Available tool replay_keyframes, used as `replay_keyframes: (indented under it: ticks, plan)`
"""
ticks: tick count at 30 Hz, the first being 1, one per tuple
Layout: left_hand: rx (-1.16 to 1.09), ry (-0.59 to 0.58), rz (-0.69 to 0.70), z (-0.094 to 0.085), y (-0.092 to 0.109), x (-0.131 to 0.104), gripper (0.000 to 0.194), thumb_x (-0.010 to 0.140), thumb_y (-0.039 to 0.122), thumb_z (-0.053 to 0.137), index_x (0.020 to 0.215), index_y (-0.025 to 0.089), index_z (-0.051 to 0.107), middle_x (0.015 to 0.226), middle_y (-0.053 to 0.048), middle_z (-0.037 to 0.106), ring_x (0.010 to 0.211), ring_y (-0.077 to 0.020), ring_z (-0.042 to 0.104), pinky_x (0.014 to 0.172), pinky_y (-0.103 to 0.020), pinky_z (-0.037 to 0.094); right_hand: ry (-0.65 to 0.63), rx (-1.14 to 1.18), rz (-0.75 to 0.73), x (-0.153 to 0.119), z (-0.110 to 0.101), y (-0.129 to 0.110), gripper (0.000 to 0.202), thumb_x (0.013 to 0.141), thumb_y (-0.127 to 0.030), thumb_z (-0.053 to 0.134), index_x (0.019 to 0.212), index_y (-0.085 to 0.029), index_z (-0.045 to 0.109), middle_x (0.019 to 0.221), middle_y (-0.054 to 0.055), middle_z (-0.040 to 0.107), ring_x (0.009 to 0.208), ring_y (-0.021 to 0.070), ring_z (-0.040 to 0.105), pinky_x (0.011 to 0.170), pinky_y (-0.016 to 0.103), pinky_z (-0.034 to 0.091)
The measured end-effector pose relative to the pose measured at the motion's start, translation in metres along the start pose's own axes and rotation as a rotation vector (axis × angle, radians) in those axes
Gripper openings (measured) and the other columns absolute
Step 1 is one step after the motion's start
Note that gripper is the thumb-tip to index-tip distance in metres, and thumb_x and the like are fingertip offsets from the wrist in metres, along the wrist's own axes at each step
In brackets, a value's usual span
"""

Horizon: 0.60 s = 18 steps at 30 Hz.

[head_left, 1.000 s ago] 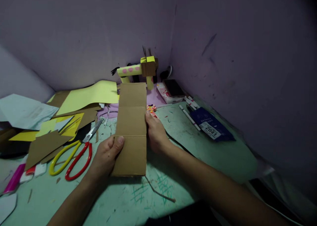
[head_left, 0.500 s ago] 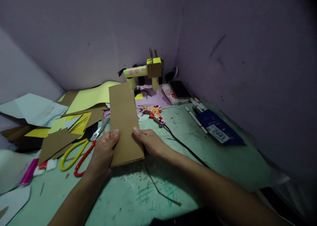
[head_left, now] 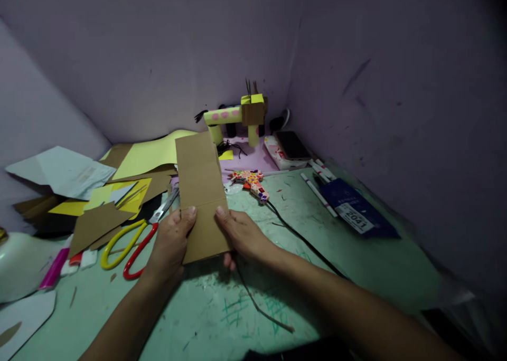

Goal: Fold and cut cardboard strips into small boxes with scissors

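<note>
A long brown cardboard piece (head_left: 201, 179) is held above the table between both hands, creased across its lower part. My left hand (head_left: 171, 242) grips its left edge, thumb on the face. On the opposite edge, my right hand (head_left: 243, 233) holds it the same way, with fingertips showing below and behind. Just left of my left hand lie scissors (head_left: 147, 225) with one yellow and one red handle loop. A flower-patterned glue gun (head_left: 251, 181) rests beyond my right hand, its black cord running toward the lower right.
At the back stands a yellow animal model (head_left: 224, 115) with pink spots and a cardboard head. Paper and cardboard scraps (head_left: 97, 221) pile up on the left. A phone (head_left: 292, 145), white sticks (head_left: 319, 195) and a blue packet (head_left: 358, 208) lie on the right. A thin twig (head_left: 265, 313) lies in front.
The whole scene has shifted slightly right as the head view turned. Both hands keep hold of the cardboard piece; the right fingertips now show under its lower edge.
</note>
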State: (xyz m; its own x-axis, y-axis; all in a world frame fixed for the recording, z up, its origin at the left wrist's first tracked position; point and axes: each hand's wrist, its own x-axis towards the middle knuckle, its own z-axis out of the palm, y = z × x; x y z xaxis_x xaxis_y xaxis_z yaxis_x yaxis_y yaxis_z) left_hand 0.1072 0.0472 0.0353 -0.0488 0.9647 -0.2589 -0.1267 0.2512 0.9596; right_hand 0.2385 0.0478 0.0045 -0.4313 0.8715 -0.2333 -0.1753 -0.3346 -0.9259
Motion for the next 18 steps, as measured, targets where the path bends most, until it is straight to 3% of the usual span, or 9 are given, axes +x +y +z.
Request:
replay_keyframes:
  ticks: [4, 8, 14, 18]
  plan:
    - [-0.057, 0.019, -0.009, 0.002, 0.001, -0.002, 0.038, 0.065, 0.031, 0.067, 0.095, 0.010, 0.060, 0.065, -0.007, 0.068, 0.060, -0.0259, 0.067, 0.046, -0.028, 0.052, 0.034, -0.067, -0.006, -0.002, 0.003, -0.003, 0.042, 0.087, -0.054, 0.039, 0.085, -0.015, 0.054, 0.052, -0.003, 0.055, 0.028, 0.0090, 0.050, 0.023, 0.017, 0.038]
    - [-0.150, 0.018, -0.059, 0.001, 0.004, -0.002, 0.033, 0.063, 0.025, 0.069, 0.092, 0.011, 0.062, 0.066, -0.006, 0.069, 0.060, -0.0252, 0.067, 0.050, -0.030, 0.055, 0.028, -0.095, -0.055, -0.003, 0.004, -0.003, 0.043, 0.085, -0.055, 0.041, 0.088, -0.014, 0.056, 0.054, -0.002, 0.056, 0.028, 0.0084, 0.048, 0.022, 0.018, 0.037]
    - [-0.311, 0.062, -0.058, -0.016, 0.016, 0.008, 0.024, 0.061, 0.012, 0.067, 0.085, 0.010, 0.063, 0.065, -0.006, 0.070, 0.055, -0.0229, 0.067, 0.054, -0.033, 0.058, -0.082, -0.157, -0.019, -0.011, 0.013, 0.007, 0.045, 0.083, -0.058, 0.040, 0.084, -0.016, 0.054, 0.054, -0.001, 0.055, 0.029, 0.0077, 0.046, 0.024, 0.017, 0.034]
    - [-0.336, 0.097, -0.047, -0.026, 0.021, 0.010, 0.028, 0.058, 0.008, 0.069, 0.085, 0.012, 0.064, 0.065, -0.006, 0.070, 0.051, -0.0221, 0.066, 0.053, -0.036, 0.058, -0.155, -0.154, -0.012, -0.015, 0.018, 0.017, 0.049, 0.082, -0.060, 0.041, 0.086, -0.015, 0.059, 0.061, 0.003, 0.059, 0.036, 0.0090, 0.049, 0.029, 0.019, 0.037]
